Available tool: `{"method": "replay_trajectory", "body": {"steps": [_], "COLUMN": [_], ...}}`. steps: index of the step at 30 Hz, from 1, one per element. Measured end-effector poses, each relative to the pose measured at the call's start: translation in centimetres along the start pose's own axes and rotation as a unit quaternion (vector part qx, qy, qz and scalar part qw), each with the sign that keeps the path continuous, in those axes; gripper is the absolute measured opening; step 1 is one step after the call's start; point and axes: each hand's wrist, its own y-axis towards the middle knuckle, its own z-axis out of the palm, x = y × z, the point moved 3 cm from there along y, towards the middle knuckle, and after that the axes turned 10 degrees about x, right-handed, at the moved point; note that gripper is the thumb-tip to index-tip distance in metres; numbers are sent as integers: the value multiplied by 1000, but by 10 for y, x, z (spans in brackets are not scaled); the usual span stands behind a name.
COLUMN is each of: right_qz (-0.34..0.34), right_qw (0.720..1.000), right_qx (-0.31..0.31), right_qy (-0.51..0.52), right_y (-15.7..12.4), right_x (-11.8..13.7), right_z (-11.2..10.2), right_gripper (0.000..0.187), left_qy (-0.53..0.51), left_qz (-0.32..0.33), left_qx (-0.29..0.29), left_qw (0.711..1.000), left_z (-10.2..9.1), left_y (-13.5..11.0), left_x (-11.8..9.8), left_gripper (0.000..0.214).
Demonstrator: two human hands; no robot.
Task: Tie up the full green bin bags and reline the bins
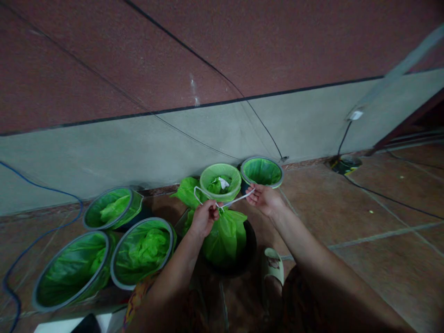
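Pinching white drawstring, left hand at the neck, right hand farther along, green bag in dark bin, with three lined bins left of it, two more bins beyond, sandal crowding its right.

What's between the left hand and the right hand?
A white string, stretched from the left hand to the right hand. The gathered top of the green bag sits just below it, by the left hand. Shows in the head view.
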Motion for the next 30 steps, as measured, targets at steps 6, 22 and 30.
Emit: {"method": "replay_trajectory", "body": {"steps": [6, 22, 30], "right_qz": [-11, -22, -27], "right_qw": [992, 931, 856], "right_qx": [122, 263, 291], "right_qy": [30, -251, -426], "right_y": [-17, -15, -15], "right_x": [6, -33, -28], "right_z": [28, 44, 42], "right_gripper": [11, 47, 33], "left_qy": [48, 261, 210], "left_qz": [-2, 46, 13], "left_qx": [70, 166, 121], "left_qw": [996, 950, 970], "left_z": [8, 18, 16], "left_y": [-4, -5, -5], "left_x": [0, 5, 9], "left_gripper": [36, 32, 37]}}
